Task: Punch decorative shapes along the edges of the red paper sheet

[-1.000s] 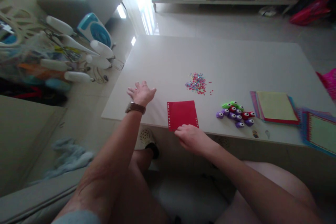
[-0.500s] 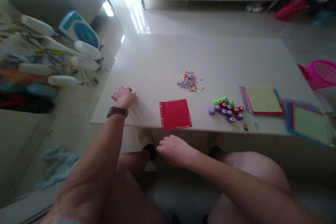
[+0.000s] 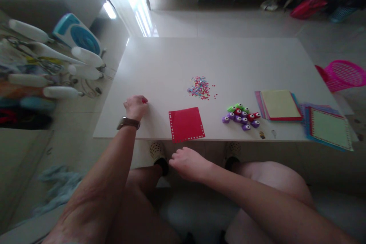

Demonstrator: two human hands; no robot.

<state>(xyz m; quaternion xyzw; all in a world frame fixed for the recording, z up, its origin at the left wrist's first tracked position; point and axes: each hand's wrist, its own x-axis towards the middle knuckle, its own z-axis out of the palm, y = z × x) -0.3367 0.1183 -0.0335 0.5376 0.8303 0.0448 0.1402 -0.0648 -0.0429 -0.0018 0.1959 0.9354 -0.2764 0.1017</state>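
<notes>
On the left part of the table, my left hand (image 3: 135,106), with a watch at the wrist, is closed round a small red paper punch (image 3: 144,100), mostly hidden by the fingers. My right hand (image 3: 188,163) hangs below the table's front edge, fingers curled in; whatever they hold, if anything, is hidden. Between the hands lies a red paper sheet (image 3: 187,124), small shapes punched along its left, bottom and lower right edges. Behind it is a heap of coloured confetti (image 3: 199,87). Several purple, green and red paper punches (image 3: 238,119) stand grouped to the right.
A stack of coloured paper (image 3: 278,103) lies at the right, beside punched sheets (image 3: 328,127) that overhang the table's front edge. Two small flat pieces, one a yellow-and-dark sticker (image 3: 262,135), lie near that edge. A pink basket (image 3: 344,74) stands beyond the white table (image 3: 243,61).
My left hand has turned slightly, and the red punch now shows at its fingertips. The whole view has shifted a little, so the table things appear further left. My right hand keeps its pose.
</notes>
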